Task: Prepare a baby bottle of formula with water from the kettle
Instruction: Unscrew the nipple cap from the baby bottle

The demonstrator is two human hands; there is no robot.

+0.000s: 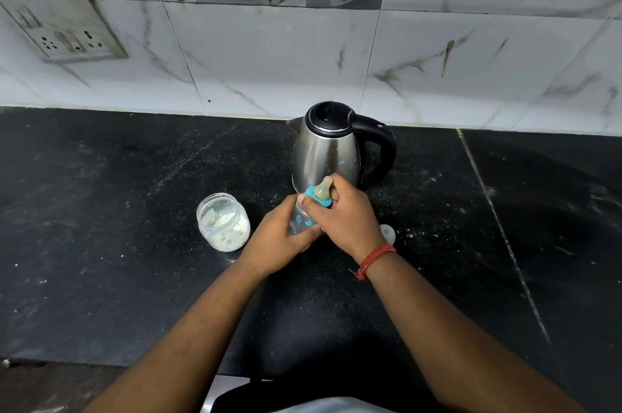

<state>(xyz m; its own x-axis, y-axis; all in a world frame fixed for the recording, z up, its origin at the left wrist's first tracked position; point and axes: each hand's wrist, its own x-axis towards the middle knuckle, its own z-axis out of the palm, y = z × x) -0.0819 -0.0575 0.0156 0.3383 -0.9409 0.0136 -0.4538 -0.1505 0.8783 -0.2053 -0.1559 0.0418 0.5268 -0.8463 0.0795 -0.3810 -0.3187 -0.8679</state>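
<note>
The baby bottle [300, 222] is up in both hands, right in front of the steel kettle [324, 146] and tipped a little toward it. The left hand [279, 237] wraps around the clear body of the bottle. The right hand [346, 214] curls around the blue ring [314, 199] at the top, with the soft teat [323, 190] poking out above the fingers. So both hands are closed on the bottle — one low, one high.

I think the bottle is light and made of thin, smooth plastic, so it could slip if the fingers get wet. The body is the best place to hold it still. The blue ring is hard, so it looks like the right spot for twisting. The teat is squishy — not a good place to grab.

I cannot tell if there is water or powder inside; the hands hide most of it.

To the left of the kettle and nearer to me stands an open clear jar [223, 222] with white powder in it. A small white round thing [387, 231] lies just right of the hands; I cannot tell what it is.
</note>
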